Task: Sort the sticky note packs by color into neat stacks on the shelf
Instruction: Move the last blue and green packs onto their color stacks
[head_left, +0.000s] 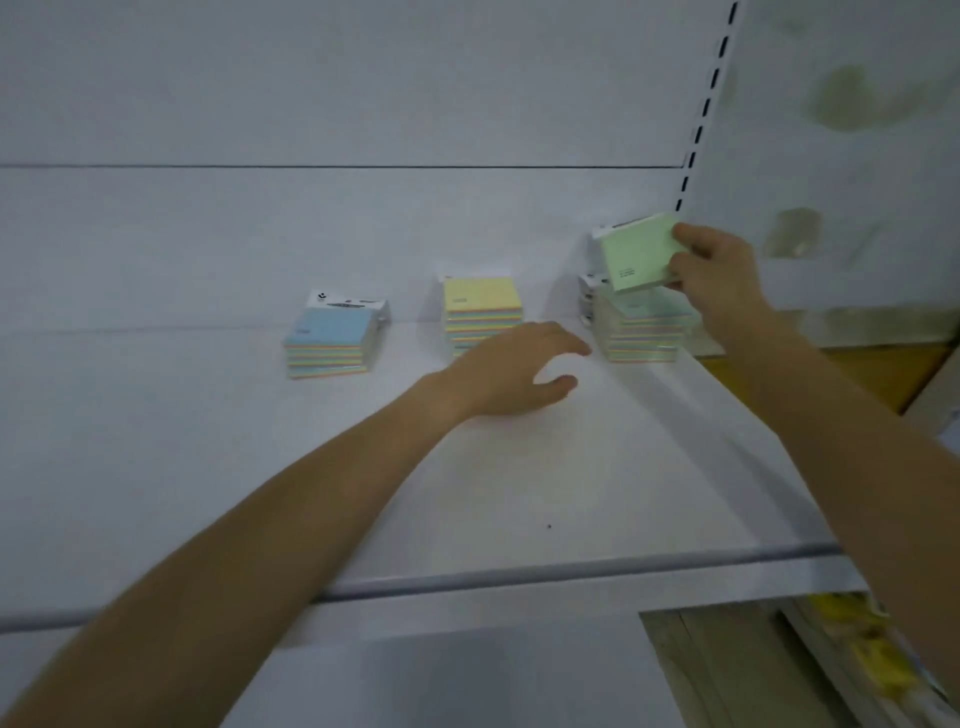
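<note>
Stood apart along the shelf (571, 493): blue-topped stack (324, 338), yellow-topped stack (480, 306), green-topped stack (641, 332). Held green pack (636, 254) tilted just above the last.

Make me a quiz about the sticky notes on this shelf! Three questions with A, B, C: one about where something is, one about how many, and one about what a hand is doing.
1. Where is the blue-topped stack?
A) left of the yellow-topped stack
B) between the other two stacks
C) in a hand

2. How many stacks stand on the shelf?
A) two
B) three
C) five

3. What is the right hand doing?
A) holding a green pack
B) lying flat on the shelf
C) pointing upward

Answers:
1 A: the blue-topped stack is the leftmost, with the yellow one next to it.
2 B: the blue-topped, yellow-topped and green-topped stack stand in a row.
3 A: its fingers and thumb pinch the pack above the green-topped stack.
</note>
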